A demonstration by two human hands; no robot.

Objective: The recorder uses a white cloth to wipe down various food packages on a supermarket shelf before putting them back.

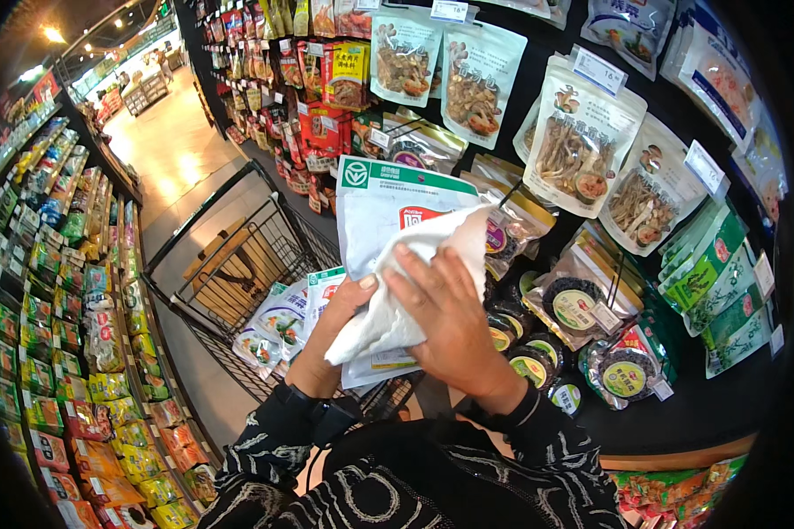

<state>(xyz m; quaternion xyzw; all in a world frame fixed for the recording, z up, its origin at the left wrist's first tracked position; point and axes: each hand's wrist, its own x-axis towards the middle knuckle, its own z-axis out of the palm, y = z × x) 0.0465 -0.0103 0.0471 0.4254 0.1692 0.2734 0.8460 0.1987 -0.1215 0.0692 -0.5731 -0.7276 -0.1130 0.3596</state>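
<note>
My left hand point(344, 311) grips the left edge of a white plastic food bag point(377, 211) with a green band across its top, thumb on the front. Pressed against the bag's face is a white cloth or paper towel point(384, 304), crumpled and covering most of the print. My right hand point(446, 317) lies over this cloth with its fingers bent and holds it to the bag. Behind my left wrist, similar white bags point(284, 317) rest in a black wire shopping cart point(238, 244).
A brown slatted crate or bag point(228, 264) sits in the cart. Dried mushroom pouches point(582, 145) hang on hooks at right, above round packs of dark dried food point(569, 304). Shelves of packaged goods point(73, 317) line the left side. The tiled aisle point(165, 145) runs ahead.
</note>
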